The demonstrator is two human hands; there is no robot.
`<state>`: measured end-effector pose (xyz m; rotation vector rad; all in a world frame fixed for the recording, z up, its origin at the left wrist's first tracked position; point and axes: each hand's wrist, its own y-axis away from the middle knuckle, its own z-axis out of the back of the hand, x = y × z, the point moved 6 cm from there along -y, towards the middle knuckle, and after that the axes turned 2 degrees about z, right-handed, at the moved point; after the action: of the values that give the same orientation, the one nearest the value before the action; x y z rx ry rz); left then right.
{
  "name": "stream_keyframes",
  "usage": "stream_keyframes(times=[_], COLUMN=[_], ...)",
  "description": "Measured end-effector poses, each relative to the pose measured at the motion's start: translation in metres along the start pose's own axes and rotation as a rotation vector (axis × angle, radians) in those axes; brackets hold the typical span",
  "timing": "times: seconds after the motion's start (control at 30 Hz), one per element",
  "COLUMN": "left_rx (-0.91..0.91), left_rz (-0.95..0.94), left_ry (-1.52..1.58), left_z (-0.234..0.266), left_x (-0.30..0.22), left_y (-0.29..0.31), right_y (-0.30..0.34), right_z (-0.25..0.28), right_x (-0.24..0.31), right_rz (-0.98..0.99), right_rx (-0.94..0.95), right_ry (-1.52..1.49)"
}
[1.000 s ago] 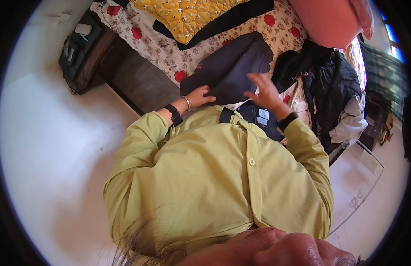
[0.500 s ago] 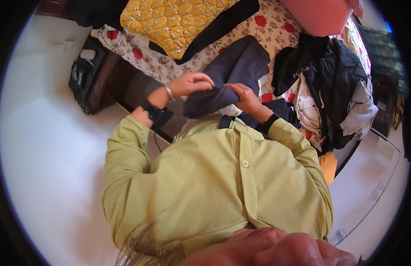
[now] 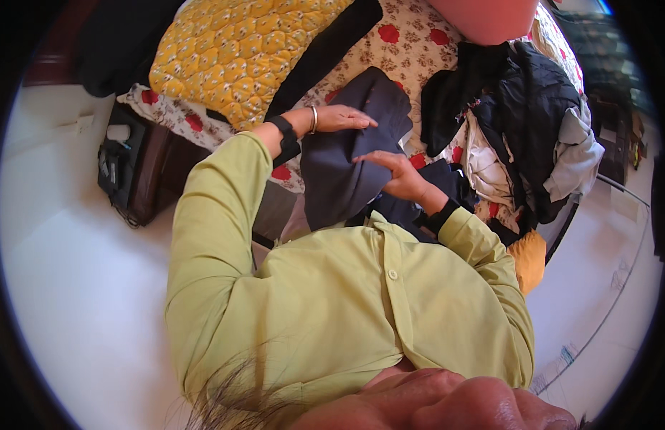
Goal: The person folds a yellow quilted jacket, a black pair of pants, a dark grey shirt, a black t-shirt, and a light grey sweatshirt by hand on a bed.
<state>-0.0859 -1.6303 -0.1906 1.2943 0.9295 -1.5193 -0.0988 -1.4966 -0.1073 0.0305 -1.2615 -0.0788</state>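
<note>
So compared with half a second ago, the left hand (image 3: 344,118) has come in from the side and is now over the upper part of the dark grey garment (image 3: 339,183), while the cloth itself has swung round and lies more lengthwise toward the body. The garment sits right in front of the person at the near edge of the bed, its lower end up against the yellow-green shirt (image 3: 311,308). Left hand is stretched out flat, fingers together, pointing right; can't tell if it's pressing on the cloth or just above it. Right hand (image 3: 402,175) is at the garment's right side, a finger reaching left across it, and I honestly can't tell whether the other fingers are pinching any fabric. There's a metal bracelet (image 3: 314,120) on the left wrist plus a black band (image 3: 284,141) further up. Just beyond the right hand are some dark navy clothes (image 3: 447,179), then a heap with a black puffy jacket (image 3: 537,118), some cream cloth (image 3: 486,168) and a light grey piece (image 3: 575,154) on its right side. Up top left there's a yellow quilted cloth (image 3: 232,57) with black fabric (image 3: 332,61) sticking out along its right edge, all on a floral sheet (image 3: 411,61) with red blooms. Something pink (image 3: 486,18) bulges in at the top, and a dark cabinet (image 3: 147,175) stands off to the left.
</note>
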Motion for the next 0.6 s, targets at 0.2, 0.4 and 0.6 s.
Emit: stream_keyframes(times=[0.2, 0.4, 0.6], left_rx=[0.157, -0.452, -0.671], left_rz=[0.439, 0.864, 0.761], left_ry=[0.282, 1.127, 1.250], left_z=[-0.024, -0.018, -0.005], left_x=[0.144, 0.171, 0.142], left_y=[0.011, 0.039, 0.039], right_y=[0.017, 0.034, 0.047], right_z=[0.048, 0.042, 0.047], right_x=[-0.127, -0.188, -0.166], right_rz=[-0.881, -0.963, -0.771], right_rx=[-0.721, -0.565, -0.722], right_ry=[-1.136, -1.152, -1.105])
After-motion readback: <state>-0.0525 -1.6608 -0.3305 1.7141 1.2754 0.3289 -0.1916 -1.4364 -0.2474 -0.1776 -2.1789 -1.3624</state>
